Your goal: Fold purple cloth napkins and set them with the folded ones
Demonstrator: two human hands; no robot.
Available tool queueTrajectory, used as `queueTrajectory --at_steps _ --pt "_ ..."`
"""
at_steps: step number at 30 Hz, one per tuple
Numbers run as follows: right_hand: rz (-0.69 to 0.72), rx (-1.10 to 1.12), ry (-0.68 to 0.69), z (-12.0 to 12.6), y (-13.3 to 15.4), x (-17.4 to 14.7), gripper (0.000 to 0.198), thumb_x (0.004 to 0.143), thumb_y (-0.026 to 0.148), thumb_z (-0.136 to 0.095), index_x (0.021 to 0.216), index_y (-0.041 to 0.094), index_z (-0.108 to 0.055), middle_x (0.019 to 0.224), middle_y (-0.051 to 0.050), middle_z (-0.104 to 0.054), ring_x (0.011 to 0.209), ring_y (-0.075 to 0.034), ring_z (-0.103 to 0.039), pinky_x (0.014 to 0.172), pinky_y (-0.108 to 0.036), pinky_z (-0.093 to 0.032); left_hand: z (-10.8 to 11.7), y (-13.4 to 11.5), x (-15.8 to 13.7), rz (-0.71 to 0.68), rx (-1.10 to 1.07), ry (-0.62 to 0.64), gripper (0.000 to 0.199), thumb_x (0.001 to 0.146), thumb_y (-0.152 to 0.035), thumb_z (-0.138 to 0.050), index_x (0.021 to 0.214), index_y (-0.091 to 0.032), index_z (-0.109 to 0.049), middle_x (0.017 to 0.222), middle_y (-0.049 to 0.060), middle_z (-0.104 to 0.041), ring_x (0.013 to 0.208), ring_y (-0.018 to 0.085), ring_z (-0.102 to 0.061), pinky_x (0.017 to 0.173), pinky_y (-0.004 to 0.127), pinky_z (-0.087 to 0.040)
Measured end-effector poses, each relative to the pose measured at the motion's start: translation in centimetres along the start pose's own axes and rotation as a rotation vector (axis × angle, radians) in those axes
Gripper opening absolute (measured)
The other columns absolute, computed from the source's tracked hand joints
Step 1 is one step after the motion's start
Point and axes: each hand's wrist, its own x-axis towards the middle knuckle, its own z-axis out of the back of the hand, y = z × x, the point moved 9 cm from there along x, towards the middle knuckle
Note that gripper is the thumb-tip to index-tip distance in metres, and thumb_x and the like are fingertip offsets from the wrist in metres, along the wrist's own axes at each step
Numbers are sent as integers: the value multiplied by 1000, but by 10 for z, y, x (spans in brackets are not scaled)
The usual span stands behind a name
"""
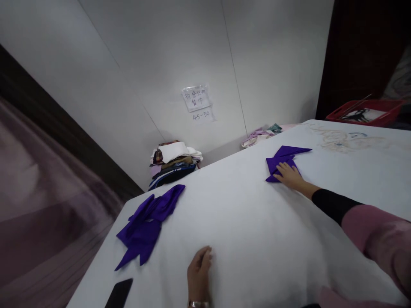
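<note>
On the white tablecloth (237, 214), the right hand (288, 174) spreads over a folded purple napkin (272, 164), likely soft, light, best held at its folds; left hand (199, 269) curled, pinch unclear.

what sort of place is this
Probably a lived-in room, perhaps a bedroom: a stack of folded clothes beyond the white-covered surface, and a pinkish drape at the left. Bed or table is unclear.
</note>
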Motion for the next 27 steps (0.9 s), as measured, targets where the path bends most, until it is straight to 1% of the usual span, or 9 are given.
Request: queueTrajectory --at_steps 3,4,8,11,14,16,19,23,27 --pt "244 130 73 -4 67 -42 57 91 44 -34 137 12 -44 148 -16 -34 139 -29 -22 110 -50 -18 9 -12 16 -43 -102 72 41 61 -52 -62 84 -20 -73 87 6 -74 75 23 -68 62 31 -56" --pt "338 185 115 -7 92 -60 58 90 45 -35 137 12 -44 148 -16 -34 138 -29 -23 111 -50 -18 16 -18 23 -72 -86 56 40 62 -51 -62 84 -20 -72 87 6 -74 75 23 -68 62 30 -56" --pt "667 396 289 -24 181 -133 58 88 52 -39 138 23 -46 147 -12 -35 137 -30 -24 110 -56 -20 45 -39 52 -181 156 -78 29 74 -35 -54 88 -16 -70 85 7 -73 77 21 -68 68 31 -55" --pt "803 463 332 -41 217 -172 54 88 53 -40 139 35 -41 148 -4 -33 137 -28 -23 110 -56 -21 66 -40 71 -154 257 -209 21 75 -20 -55 89 -13 -70 94 9 -72 84 18 -67 78 29 -52" --pt "851 500 296 -63 229 -188 57 87 51 -43 141 51 -25 148 5 -33 136 -27 -26 111 -56 -24 86 -36 88 -132 356 -312 25 77 -16 -53 94 -6 -68 98 12 -70 88 17 -66 79 28 -49" --pt "853 514 251 -77 229 -190 62 85 49 -45 138 60 -15 145 9 -35 134 -26 -29 110 -56 -28 97 -37 97 -160 420 -355 36 83 -20 -41 98 1 -65 107 17 -66 100 19 -62 82 30 -44" --pt "841 516 181 -90 226 -190 68 81 47 -49 132 68 -10 142 14 -40 131 -26 -34 109 -57 -31 108 -40 109 -194 514 -400 44 85 -23 -31 94 8 -61 116 23 -59 115 24 -51 86 34 -38" --pt "848 495 115 -93 224 -190 70 76 48 -49 131 69 -12 138 11 -46 129 -26 -39 105 -56 -37 111 -47 125 -238 620 -426 45 87 -24 -25 78 7 -57 120 26 -54 123 30 -41 87 41 -34" --pt "861 493 65 -93 222 -192 72 73 49 -50 133 67 -15 136 6 -50 127 -27 -42 102 -56 -39 106 -54 144 -275 689 -422 44 86 -22 -23 64 5 -51 115 24 -56 122 30 -42 85 44 -33"
